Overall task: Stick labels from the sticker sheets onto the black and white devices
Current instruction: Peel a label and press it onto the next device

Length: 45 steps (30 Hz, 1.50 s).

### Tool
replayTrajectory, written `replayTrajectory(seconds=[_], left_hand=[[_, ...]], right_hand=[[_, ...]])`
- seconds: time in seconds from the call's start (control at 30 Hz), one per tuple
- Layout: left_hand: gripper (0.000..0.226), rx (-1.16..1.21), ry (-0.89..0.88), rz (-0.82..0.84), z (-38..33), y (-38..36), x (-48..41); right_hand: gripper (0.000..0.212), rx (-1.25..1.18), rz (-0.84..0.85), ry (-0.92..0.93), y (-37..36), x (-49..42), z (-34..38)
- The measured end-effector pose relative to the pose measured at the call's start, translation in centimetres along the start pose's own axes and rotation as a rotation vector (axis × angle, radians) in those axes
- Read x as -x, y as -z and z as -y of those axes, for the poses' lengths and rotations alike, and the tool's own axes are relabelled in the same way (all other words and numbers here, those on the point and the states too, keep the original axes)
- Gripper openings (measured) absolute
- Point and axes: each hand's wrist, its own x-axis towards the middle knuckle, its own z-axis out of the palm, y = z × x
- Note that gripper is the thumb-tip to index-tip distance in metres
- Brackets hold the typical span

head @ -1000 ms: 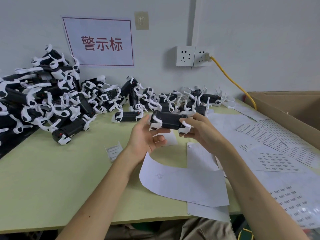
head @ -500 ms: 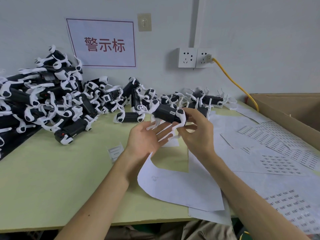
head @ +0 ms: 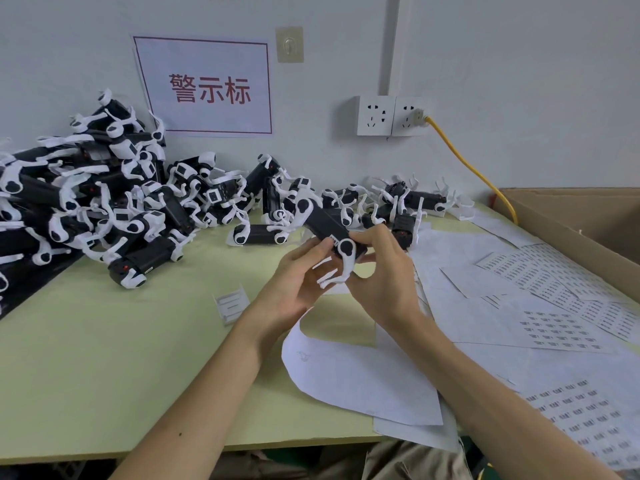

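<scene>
At the green table [head: 104,375]: smooth pale top, set against a white wall.
Cardboard box [head: 571,216]: brown, open-topped, at the right edge; its contents cannot be seen.
Pile [head: 104,209]: black-bodied devices with curved white plastic legs, heaped at left and strung along the wall.
Sticker sheets [head: 554,327]: flat white paper printed with rows of small dark labels, spread at right beside a blank curved sheet [head: 363,372].
Device [head: 325,225]: raised over mid-table, tilted, far end toward the pile.
Right hand [head: 384,278]: fingers curled round its near end.
Left hand [head: 294,289]: palm up, fingers loosely spread beneath, thumb tip touching the black body.
</scene>
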Motion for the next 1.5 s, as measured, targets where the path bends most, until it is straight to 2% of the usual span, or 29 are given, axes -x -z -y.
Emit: replayTrajectory(seconds=[0.13,0.3,0.47,0.6,0.77,0.87,0.93,1.07,1.17,1.2,1.27,1.33,1.4,1.47,1.5], left_hand=[[0.03,-0.067,-0.048,-0.032,0.1,-0.3,0.2],[0.031,-0.079,-0.057,-0.039,0.0,-0.4,0.5],[0.039,-0.115,-0.068,-0.081,0.0,-0.6,0.3],[0.038,-0.082,-0.053,-0.042,-0.1,-0.6,0.3],[0.049,-0.137,-0.053,-0.086,0.1,-0.3,0.3],[0.036,-0.184,0.014,-0.193,0.2,0.0,-0.1],[0.029,-0.358,0.064,-0.243,0.1,0.0,-0.3],[0.028,-0.681,0.067,-0.135,0.6,-0.3,0.1],[0.028,-0.764,0.052,-0.108,0.8,-0.5,0.4],[0.028,-0.756,0.048,-0.122,0.8,-0.5,0.4],[0.028,-0.729,0.041,-0.146,0.7,-0.2,0.3],[0.028,-0.722,0.034,-0.158,0.8,0.0,0.2],[0.028,-0.725,0.029,-0.156,0.9,0.2,0.1],[0.027,-0.736,0.031,-0.151,1.1,0.2,0.0],[0.027,-0.738,0.03,-0.148,1.2,0.2,-0.1]], right_hand=[[0.034,0.072,0.006,0.076,-0.1,0.0,0.2],[0.041,0.091,0.002,0.076,-0.3,0.0,0.0],[0.022,0.105,-0.02,0.103,-0.3,-0.1,-0.2],[0.038,0.11,-0.011,0.086,-0.3,-0.1,-0.4],[0.036,0.07,0.022,0.046,-0.2,0.0,-0.6],[0.037,-0.079,0.094,-0.157,0.0,-0.2,-0.5],[0.032,-0.193,0.063,-0.359,0.1,-0.7,-0.6],[0.019,-0.412,-0.04,-0.798,1.3,-1.7,-1.7],[0.022,-0.601,-0.041,-1.185,2.7,-2.5,-2.8],[0.019,-0.667,-0.068,-1.281,3.3,-2.8,-3.0],[0.01,-0.856,-0.248,-1.38,4.8,-3.4,-3.6],[0.01,-1.089,-0.512,-1.308,7.1,-4.0,-4.5],[0.021,-1.295,-0.733,-1.051,9.5,-3.9,-5.7],[0.051,-1.381,-0.791,-0.886,11.4,-3.5,-6.8],[0.055,-1.339,-0.775,-0.886,11.8,-3.3,-7.1]])
